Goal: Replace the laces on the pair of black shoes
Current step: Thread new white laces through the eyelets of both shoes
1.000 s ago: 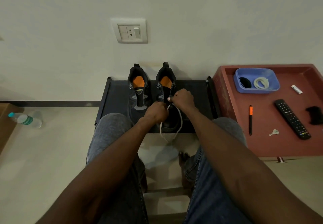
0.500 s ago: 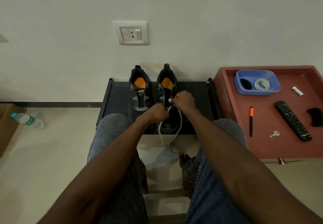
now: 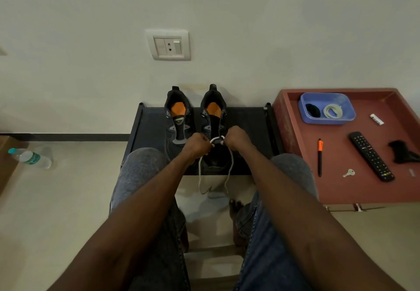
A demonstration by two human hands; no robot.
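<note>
Two black shoes with orange insoles stand side by side on a low black rack (image 3: 247, 120) against the wall. The left shoe (image 3: 178, 118) has no lace in view. Over the right shoe (image 3: 213, 115) my left hand (image 3: 197, 146) and my right hand (image 3: 236, 138) each pinch one side of a white lace (image 3: 216, 139), which arcs between them across the shoe. Both loose ends of the lace hang down past the rack's front edge. My hands hide the front eyelets.
A red table (image 3: 341, 190) on the right carries a blue tub (image 3: 327, 121) with a coiled white lace (image 3: 333, 111) and a black bundle, an orange-capped pen (image 3: 320, 156), a remote (image 3: 371, 156), a key (image 3: 348, 173). A water bottle (image 3: 30, 157) lies on the floor at left.
My hands have drawn apart over the right shoe, stretching the white lace into a short arc between them. The hanging ends have separated into two strands.
</note>
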